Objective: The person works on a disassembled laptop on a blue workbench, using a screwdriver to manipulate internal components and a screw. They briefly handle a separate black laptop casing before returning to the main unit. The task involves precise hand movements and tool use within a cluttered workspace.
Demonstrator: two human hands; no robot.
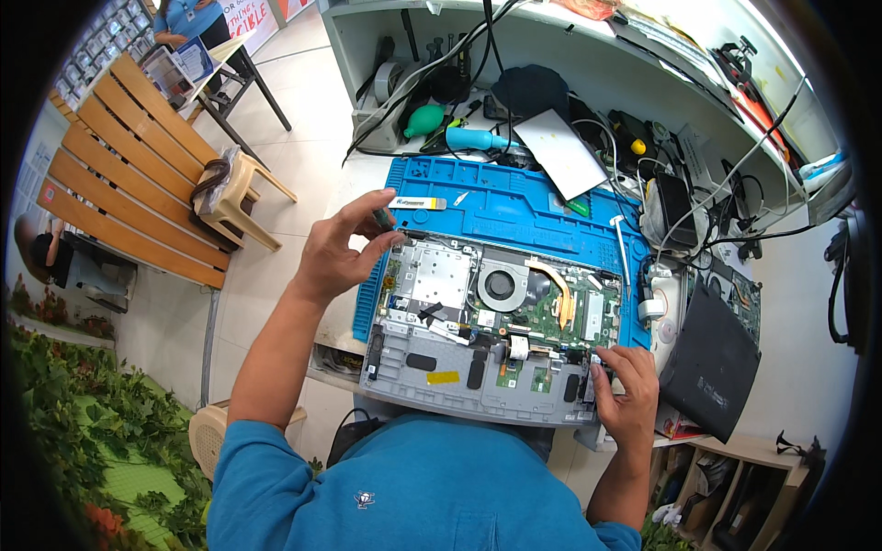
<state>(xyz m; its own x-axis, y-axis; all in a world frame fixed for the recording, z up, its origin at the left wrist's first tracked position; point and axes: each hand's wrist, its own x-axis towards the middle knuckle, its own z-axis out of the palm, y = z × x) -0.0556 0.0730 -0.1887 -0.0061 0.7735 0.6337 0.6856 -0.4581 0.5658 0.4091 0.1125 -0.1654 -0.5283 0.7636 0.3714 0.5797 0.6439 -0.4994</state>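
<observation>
An opened laptop base (432,354) lies across the blue work mat (514,216), its inside facing up. Its round fan (499,286), copper heat pipe (562,298) and green circuit board (544,317) are exposed. At the far left corner, my left hand (340,248) has thumb and forefinger around a small dark greenish thing, mostly hidden by the fingers. My right hand (630,393) is at the near right edge, fingers curled and thumb against the casing, gripping that corner. A yellow strip (443,376) sits on the grey front part.
Tools, cables, a green blower bulb (424,120), a light-blue bottle (473,139) and a silver panel (562,151) crowd the back. A black panel (712,363) leans at the right. Left of the bench are a plastic stool (241,197) and a wooden slatted bench (138,174). A person (193,23) stands farther off.
</observation>
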